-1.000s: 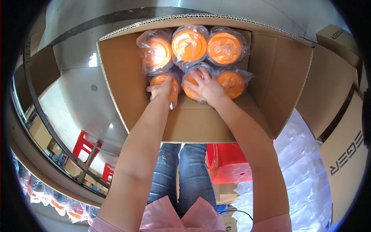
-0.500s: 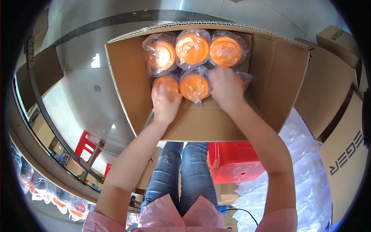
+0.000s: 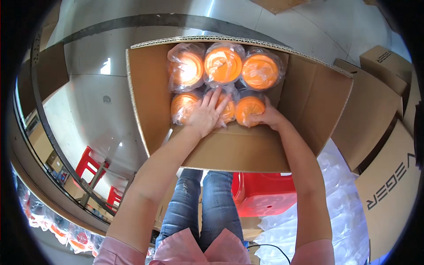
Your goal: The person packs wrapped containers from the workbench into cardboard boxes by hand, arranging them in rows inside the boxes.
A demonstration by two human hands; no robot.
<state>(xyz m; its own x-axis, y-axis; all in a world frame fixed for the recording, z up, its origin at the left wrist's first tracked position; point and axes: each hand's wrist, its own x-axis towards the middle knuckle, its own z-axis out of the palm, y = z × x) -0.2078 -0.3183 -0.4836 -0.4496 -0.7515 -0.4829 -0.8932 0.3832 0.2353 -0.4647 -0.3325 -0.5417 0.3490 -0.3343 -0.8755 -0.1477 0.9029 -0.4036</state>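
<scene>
An open cardboard box point(image 3: 234, 150) holds two rows of round containers with orange lids, each in clear plastic wrap. The far row has a left container point(image 3: 187, 68), a middle one point(image 3: 223, 64) and a right one point(image 3: 260, 71). My left hand point(image 3: 205, 115) lies with fingers spread over the near middle container point(image 3: 228, 111), partly covering it, and beside the near left container point(image 3: 182, 106). My right hand point(image 3: 270, 115) grips the near right container point(image 3: 250, 109), thumb at its near edge and fingers along its right side. The containers' lower bodies are hidden.
Closed cardboard cartons point(image 3: 388, 190) stand at the right. White plastic-like bags point(image 3: 318, 212) lie below them, next to a red stool point(image 3: 265, 194). On the left are a metal-framed shelf point(image 3: 44, 123) and a red chair point(image 3: 88, 165). Wrapped orange items point(image 3: 75, 238) sit at lower left.
My left hand has moved right, from the near left container onto the near middle one. My right hand has shifted to the right side of the near right container. The view has shifted slightly.
</scene>
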